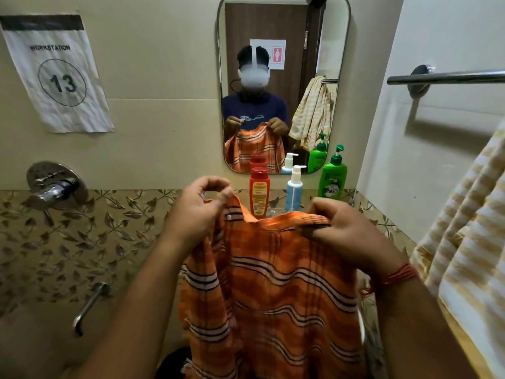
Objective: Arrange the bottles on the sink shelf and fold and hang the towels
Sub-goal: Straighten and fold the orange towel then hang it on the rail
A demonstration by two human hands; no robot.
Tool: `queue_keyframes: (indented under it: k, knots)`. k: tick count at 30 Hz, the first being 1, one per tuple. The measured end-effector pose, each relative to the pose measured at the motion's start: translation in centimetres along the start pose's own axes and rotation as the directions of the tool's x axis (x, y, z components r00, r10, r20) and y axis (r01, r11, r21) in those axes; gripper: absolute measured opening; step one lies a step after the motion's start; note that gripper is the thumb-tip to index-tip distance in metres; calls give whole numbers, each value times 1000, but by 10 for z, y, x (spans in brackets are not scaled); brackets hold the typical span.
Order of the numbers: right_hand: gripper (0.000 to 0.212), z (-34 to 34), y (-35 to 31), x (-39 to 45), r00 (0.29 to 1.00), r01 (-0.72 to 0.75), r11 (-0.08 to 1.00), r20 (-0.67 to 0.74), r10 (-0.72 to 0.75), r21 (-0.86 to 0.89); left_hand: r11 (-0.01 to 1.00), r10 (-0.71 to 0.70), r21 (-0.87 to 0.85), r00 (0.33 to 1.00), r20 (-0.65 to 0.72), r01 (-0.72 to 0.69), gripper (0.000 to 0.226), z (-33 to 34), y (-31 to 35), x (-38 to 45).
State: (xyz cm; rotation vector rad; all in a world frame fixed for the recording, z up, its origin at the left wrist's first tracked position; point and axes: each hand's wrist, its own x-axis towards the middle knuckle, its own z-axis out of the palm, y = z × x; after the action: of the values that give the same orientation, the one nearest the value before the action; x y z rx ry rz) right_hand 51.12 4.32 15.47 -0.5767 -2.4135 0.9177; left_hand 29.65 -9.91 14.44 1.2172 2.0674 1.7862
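An orange striped towel point(273, 283) hangs in front of me, held up by its top edge. My left hand point(195, 209) pinches the left corner and my right hand point(347, 228) grips the right corner. Behind the towel three bottles stand upright in a row below the mirror: a red bottle point(259, 191), a white and blue pump bottle point(294, 188) and a green pump bottle point(333, 176). The shelf under them is mostly hidden by the towel. A yellow and white striped towel point(470, 242) hangs at the right.
A chrome towel bar point(448, 77) is fixed to the right wall above the yellow towel. The mirror point(284, 86) reflects a person wearing a headset. A chrome tap valve point(54, 184) and spout point(90, 307) sit on the left wall, under a paper sign point(54, 75).
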Motion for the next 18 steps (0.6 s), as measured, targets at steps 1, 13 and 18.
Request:
queue_keyframes:
  k: [1, 13, 18]
  knots:
    - [13, 3, -9, 2, 998, 64, 997, 6, -64, -51, 999, 32, 5, 992, 121, -33, 24, 5, 4, -2]
    - [20, 12, -15, 6, 994, 55, 960, 81, -80, 275, 958, 281, -48, 896, 344, -282, 8, 33, 18, -11]
    - [29, 14, 11, 2, 971, -82, 556, 191, -141, 827, 943, 238, -291, 940, 244, -163, 20, 29, 21, -11]
